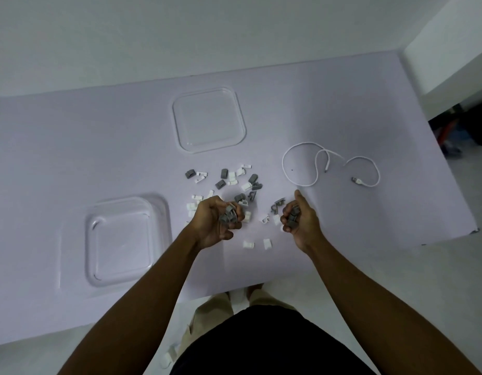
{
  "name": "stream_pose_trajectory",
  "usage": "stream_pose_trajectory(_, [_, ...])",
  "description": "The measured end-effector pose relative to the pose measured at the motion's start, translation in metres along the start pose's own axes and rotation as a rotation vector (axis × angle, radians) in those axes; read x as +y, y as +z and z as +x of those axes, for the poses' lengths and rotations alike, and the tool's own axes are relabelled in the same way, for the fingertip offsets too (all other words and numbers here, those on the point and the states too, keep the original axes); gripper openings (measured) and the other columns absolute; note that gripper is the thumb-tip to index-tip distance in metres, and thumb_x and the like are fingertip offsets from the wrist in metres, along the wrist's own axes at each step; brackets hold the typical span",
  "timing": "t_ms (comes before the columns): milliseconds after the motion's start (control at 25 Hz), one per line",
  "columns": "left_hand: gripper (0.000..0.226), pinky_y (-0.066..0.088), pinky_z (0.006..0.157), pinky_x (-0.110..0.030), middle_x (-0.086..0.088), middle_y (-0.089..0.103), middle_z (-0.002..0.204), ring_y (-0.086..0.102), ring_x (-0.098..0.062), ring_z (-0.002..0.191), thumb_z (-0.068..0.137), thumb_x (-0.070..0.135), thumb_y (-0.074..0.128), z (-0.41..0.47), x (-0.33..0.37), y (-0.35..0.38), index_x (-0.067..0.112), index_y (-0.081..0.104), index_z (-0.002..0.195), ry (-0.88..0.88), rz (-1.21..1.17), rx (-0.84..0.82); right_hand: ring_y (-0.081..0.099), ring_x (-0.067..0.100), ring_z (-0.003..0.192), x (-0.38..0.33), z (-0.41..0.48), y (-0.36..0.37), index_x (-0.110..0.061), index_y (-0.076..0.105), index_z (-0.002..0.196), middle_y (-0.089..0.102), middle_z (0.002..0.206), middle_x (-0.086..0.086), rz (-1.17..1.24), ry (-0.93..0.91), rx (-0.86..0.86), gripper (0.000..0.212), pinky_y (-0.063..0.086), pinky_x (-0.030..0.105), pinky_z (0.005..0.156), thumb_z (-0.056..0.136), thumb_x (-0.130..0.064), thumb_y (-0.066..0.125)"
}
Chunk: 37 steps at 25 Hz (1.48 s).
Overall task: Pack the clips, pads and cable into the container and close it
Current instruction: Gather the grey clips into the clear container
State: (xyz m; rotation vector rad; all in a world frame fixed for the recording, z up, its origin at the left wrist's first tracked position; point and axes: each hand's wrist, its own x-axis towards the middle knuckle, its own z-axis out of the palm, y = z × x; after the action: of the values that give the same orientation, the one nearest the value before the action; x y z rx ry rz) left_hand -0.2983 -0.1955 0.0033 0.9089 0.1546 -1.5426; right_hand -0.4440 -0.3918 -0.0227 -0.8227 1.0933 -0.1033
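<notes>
the left hand point(217, 221) is cupped around a bunch of grey clips point(229, 215), and the right hand point(299, 219) is curled around a smaller grey bunch, both just above the lilac table point(72, 147). more grey clips and white pads point(248, 244) lie scattered around and just beyond the hands. the clear container point(126, 239) sits to the near left, its lid point(208, 120) far centre, and the white cable point(329, 166) lies looped to the right.
</notes>
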Motion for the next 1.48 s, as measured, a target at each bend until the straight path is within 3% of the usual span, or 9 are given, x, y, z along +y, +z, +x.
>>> stream_pose_trajectory(240, [0.056, 0.023, 0.043, -0.022, -0.002, 0.044, 0.065, 0.039, -0.018, 0.059, 0.088, 0.066, 0.049, 0.019, 0.009, 0.007, 0.012, 0.050, 0.071, -0.030, -0.033, 0.084, 0.048, 0.021, 0.049, -0.008, 0.008, -0.011, -0.014, 0.054, 0.055, 0.047, 0.059, 0.007, -0.017, 0.028, 0.055, 0.047, 0.025, 0.028, 0.048, 0.094, -0.039, 0.061])
stream_pose_trajectory(400, [0.035, 0.035, 0.036, -0.019, 0.002, 0.041, 0.062, 0.047, -0.013, 0.053, 0.091, 0.044, 0.058, 0.035, 0.012, 0.005, 0.018, 0.050, 0.069, -0.038, -0.101, 0.165, 0.048, 0.022, 0.049, -0.012, 0.019, -0.014, -0.012, 0.053, 0.057, 0.049, 0.058, 0.007, -0.054, 0.042, 0.078, 0.044, 0.028, 0.028, 0.047, 0.094, -0.034, 0.061])
stream_pose_trajectory(560, [0.023, 0.015, 0.030, -0.014, 0.007, 0.034, 0.054, 0.027, -0.004, 0.037, 0.098, 0.027, 0.051, 0.048, 0.018, -0.003, 0.017, 0.053, 0.077, -0.050, -0.122, 0.283, 0.049, 0.021, 0.050, -0.014, 0.040, -0.017, -0.007, 0.061, 0.065, 0.055, 0.059, 0.009, -0.301, -0.044, 0.116, 0.040, 0.033, 0.027, 0.047, 0.098, -0.029, 0.058])
stream_pose_trajectory(640, [0.020, 0.018, 0.035, -0.016, 0.003, 0.034, 0.054, 0.025, -0.008, 0.038, 0.097, 0.025, 0.054, 0.054, 0.024, -0.005, 0.013, 0.059, 0.081, -0.044, 0.183, 0.463, 0.049, 0.016, 0.047, -0.013, 0.052, -0.019, -0.003, 0.068, 0.076, 0.060, 0.061, 0.008, -0.524, -0.193, 0.095, 0.032, 0.038, 0.026, 0.048, 0.098, -0.023, 0.057])
stream_pose_trajectory(800, [0.038, 0.036, 0.058, -0.026, -0.002, 0.056, 0.070, 0.051, -0.018, 0.062, 0.095, 0.041, 0.057, 0.069, 0.026, -0.008, 0.006, 0.067, 0.083, 0.114, 1.330, 0.812, 0.055, 0.010, 0.052, -0.012, 0.065, -0.027, -0.023, 0.066, 0.102, 0.060, 0.060, -0.003, -1.117, -0.531, -0.018, 0.008, 0.046, 0.028, 0.056, 0.096, -0.025, 0.061])
stream_pose_trajectory(1040, [0.044, 0.051, 0.078, -0.040, -0.011, 0.064, 0.107, 0.064, -0.034, 0.096, 0.091, 0.048, 0.054, 0.098, 0.013, -0.010, 0.011, 0.052, 0.114, 0.008, 1.596, 0.744, 0.049, 0.008, 0.056, -0.010, 0.074, -0.028, -0.025, 0.060, 0.115, 0.046, 0.059, -0.015, -1.338, -0.504, -0.167, 0.020, 0.038, 0.025, 0.057, 0.095, -0.023, 0.060])
stream_pose_trajectory(1240, [0.038, 0.049, 0.077, -0.038, -0.012, 0.068, 0.103, 0.065, -0.032, 0.095, 0.094, 0.046, 0.054, 0.110, 0.013, -0.013, 0.010, 0.056, 0.107, 0.019, 1.500, 0.713, 0.049, 0.002, 0.057, -0.010, 0.078, -0.027, -0.018, 0.062, 0.092, 0.054, 0.063, -0.012, -1.120, -0.415, -0.117, 0.011, 0.039, 0.019, 0.056, 0.091, -0.028, 0.068])
stream_pose_trajectory(1360, [0.034, 0.040, 0.059, -0.030, -0.003, 0.063, 0.077, 0.063, -0.024, 0.076, 0.095, 0.045, 0.055, 0.109, 0.021, -0.010, 0.013, 0.055, 0.082, 0.000, 1.366, 0.719, 0.043, 0.013, 0.053, -0.021, 0.073, -0.023, -0.013, 0.065, 0.080, 0.051, 0.061, 0.000, -0.538, -0.103, -0.003, 0.020, 0.035, 0.025, 0.046, 0.087, -0.030, 0.075])
stream_pose_trajectory(1480, [0.039, 0.038, 0.058, -0.028, -0.002, 0.058, 0.070, 0.054, -0.019, 0.065, 0.097, 0.044, 0.052, 0.102, 0.030, -0.009, 0.012, 0.056, 0.074, 0.002, 1.258, 0.720, 0.042, 0.015, 0.053, -0.034, 0.063, -0.024, -0.018, 0.064, 0.076, 0.051, 0.064, 0.003, -0.113, 0.167, -0.098, 0.017, 0.023, 0.027, 0.046, 0.090, -0.027, 0.067])
